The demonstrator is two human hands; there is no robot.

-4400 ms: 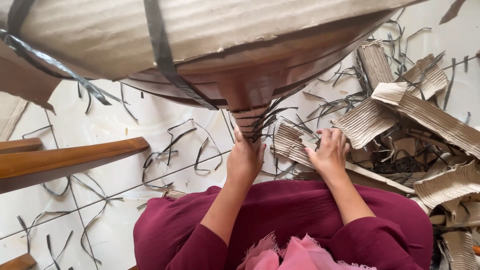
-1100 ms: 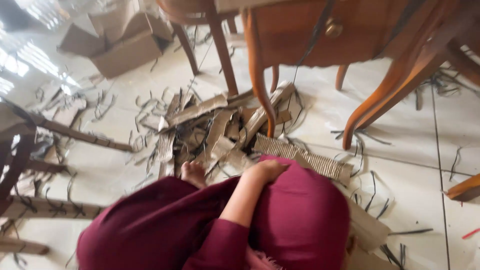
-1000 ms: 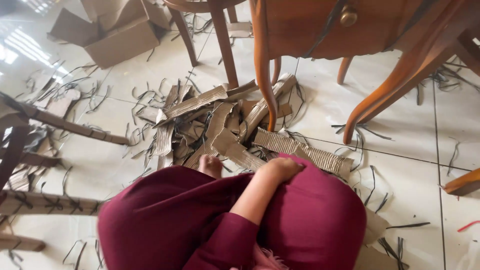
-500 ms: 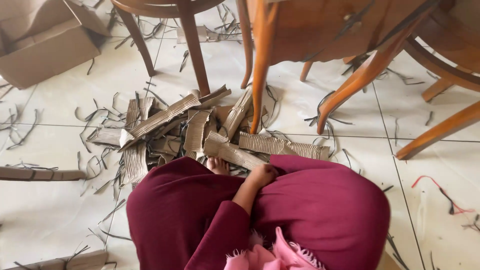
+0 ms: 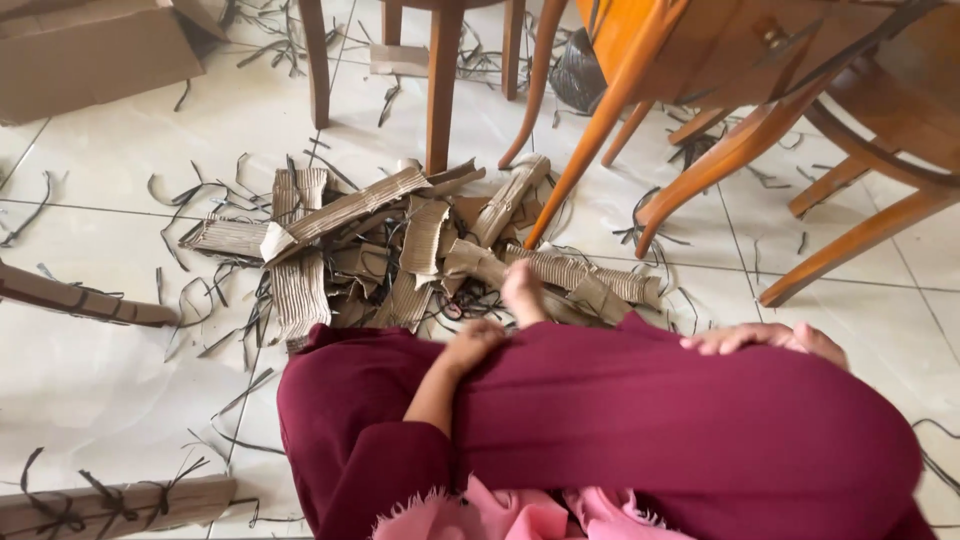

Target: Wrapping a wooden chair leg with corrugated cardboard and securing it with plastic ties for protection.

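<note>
Both hands are empty: left hand rests loosely curled on the maroon skirt, right hand lies flat, open, at 3 o'clock. The cardboard pile sits at 12 o'clock. I'd lean forward before grabbing strips. One pile, two hands, one box at 10.

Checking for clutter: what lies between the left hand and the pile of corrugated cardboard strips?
In the head view, the maroon garment and a bare foot lie between the left hand and the cardboard strips.

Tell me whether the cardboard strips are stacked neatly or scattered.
Scattered: the cardboard strips lie crisscrossed in a loose heap on the tiled floor, among black strapping bands.
</note>
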